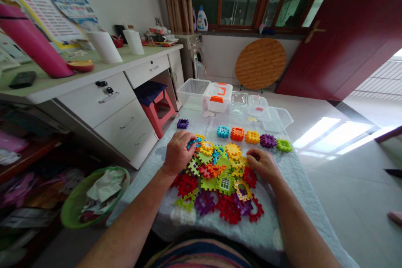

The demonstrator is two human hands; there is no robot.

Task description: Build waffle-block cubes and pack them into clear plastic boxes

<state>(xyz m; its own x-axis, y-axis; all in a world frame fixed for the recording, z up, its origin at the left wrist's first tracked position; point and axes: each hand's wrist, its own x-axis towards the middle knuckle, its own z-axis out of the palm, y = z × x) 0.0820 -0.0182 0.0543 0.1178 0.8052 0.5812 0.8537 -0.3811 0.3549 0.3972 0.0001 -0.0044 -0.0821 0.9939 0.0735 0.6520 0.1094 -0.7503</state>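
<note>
My left hand (178, 150) is closed on a blue building block piece (194, 142) at the left edge of a heap of plastic interlocking pieces. My right hand (264, 165) rests at the heap's right side with its fingers curled, close to a red piece (250, 177); what lies in these fingers is hidden. Spread between my arms are green, yellow, orange, red and purple pieces, among them a green window piece (225, 183) and a red gear-edged piece (230, 208). Behind the heap, a blue block (223, 131), an orange block (237, 134) and several others stand in a row.
A lone purple block (182, 124) sits at the table's left. Clear plastic bins (191, 98) and a box with orange latches (219, 97) line the far edge of the cloth-covered table (301, 217). A white desk (116, 100) and a green basket (70, 207) are on the left.
</note>
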